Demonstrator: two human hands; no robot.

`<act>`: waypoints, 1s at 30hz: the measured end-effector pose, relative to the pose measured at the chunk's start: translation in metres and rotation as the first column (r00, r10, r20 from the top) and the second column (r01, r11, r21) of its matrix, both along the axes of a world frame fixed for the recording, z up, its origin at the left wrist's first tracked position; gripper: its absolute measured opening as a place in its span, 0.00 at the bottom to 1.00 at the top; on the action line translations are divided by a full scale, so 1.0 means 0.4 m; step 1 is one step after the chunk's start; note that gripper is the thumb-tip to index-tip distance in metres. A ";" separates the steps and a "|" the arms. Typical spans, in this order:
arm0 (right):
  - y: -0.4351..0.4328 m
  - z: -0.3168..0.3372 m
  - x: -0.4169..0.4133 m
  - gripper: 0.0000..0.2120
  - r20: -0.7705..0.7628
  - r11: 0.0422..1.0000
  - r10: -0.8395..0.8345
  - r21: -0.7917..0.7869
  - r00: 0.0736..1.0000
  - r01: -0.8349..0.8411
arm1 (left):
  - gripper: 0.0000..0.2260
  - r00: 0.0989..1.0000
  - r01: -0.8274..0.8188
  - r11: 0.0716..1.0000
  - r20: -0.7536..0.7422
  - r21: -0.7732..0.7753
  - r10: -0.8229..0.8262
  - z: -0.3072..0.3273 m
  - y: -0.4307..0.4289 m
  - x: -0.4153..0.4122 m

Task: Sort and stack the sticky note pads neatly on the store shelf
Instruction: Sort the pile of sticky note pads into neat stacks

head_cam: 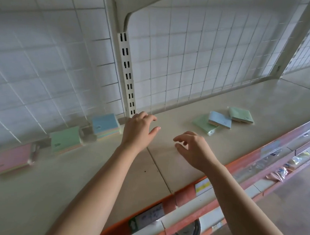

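Both hands, left hand (137, 130) and right hand (194, 150), hover empty with fingers loosely spread over the shelf (165, 165); the three loose wrapped pads (221, 119) lying right likely handle light, stiff, film-slippery, best pinched by opposite edges.

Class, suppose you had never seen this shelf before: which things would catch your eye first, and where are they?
Two bare forearms reach in from below, the left hand and right hand open and empty above the shelf. Three loose pads lie scattered to the right, while neat stacks line the back wall on the left.
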State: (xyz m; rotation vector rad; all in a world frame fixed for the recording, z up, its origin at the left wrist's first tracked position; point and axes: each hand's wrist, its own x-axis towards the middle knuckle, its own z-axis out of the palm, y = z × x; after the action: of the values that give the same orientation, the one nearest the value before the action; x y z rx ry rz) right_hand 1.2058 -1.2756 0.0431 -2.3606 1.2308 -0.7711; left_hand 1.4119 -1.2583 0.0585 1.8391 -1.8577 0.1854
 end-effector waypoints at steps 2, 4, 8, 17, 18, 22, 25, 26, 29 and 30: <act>-0.033 0.005 -0.044 0.08 -0.009 0.999 -0.034 -0.013 0.999 0.034 | 0.16 1.000 0.020 0.999 -0.006 0.034 -0.019 -0.002 -0.022 -0.039; -0.064 0.009 -0.079 0.08 -0.011 0.997 -0.073 -0.025 0.997 0.072 | 0.17 0.999 0.034 0.997 -0.013 0.064 -0.033 -0.007 -0.041 -0.070; -0.134 0.007 -0.152 0.06 0.027 0.984 -0.172 -0.049 0.985 0.173 | 0.17 0.997 0.070 0.990 -0.025 0.124 -0.068 -0.022 -0.090 -0.141; -0.282 -0.010 -0.254 0.12 -0.036 0.930 -0.361 -0.086 0.932 0.357 | 0.23 0.991 0.111 0.954 -0.108 0.278 -0.084 -0.046 -0.201 -0.272; -0.293 -0.009 -0.259 0.12 -0.062 0.932 -0.360 -0.077 0.931 0.355 | 0.22 0.990 0.113 0.951 -0.111 0.287 -0.084 -0.050 -0.212 -0.284; -0.330 -0.009 -0.273 0.15 -0.175 0.954 -0.296 -0.005 0.939 0.299 | 0.23 0.998 0.067 0.952 -0.031 0.300 -0.060 -0.060 -0.242 -0.321; -0.346 -0.007 -0.277 0.19 -0.260 0.955 -0.256 0.077 0.931 0.285 | 0.24 0.999 0.022 0.950 0.021 0.313 -0.030 -0.060 -0.259 -0.345; -0.348 -0.004 -0.277 0.20 -0.270 0.949 -0.256 0.113 0.928 0.295 | 0.25 0.999 0.011 0.948 0.029 0.319 -0.021 -0.060 -0.264 -0.352; -0.354 0.003 -0.276 0.24 -0.276 0.935 -0.256 0.174 0.926 0.310 | 0.26 1.000 0.008 0.945 0.011 0.328 -0.012 -0.057 -0.274 -0.370; -0.357 0.003 -0.277 0.25 -0.276 0.934 -0.258 0.173 0.926 0.311 | 0.26 1.000 0.017 0.943 -0.010 0.332 -0.014 -0.055 -0.277 -0.374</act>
State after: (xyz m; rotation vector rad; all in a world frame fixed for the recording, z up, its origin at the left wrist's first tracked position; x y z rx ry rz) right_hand 1.0951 -1.4186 0.0443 -2.1747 1.7010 -0.4017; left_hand 1.2625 -1.3689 0.0367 2.0385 -1.9932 -0.1515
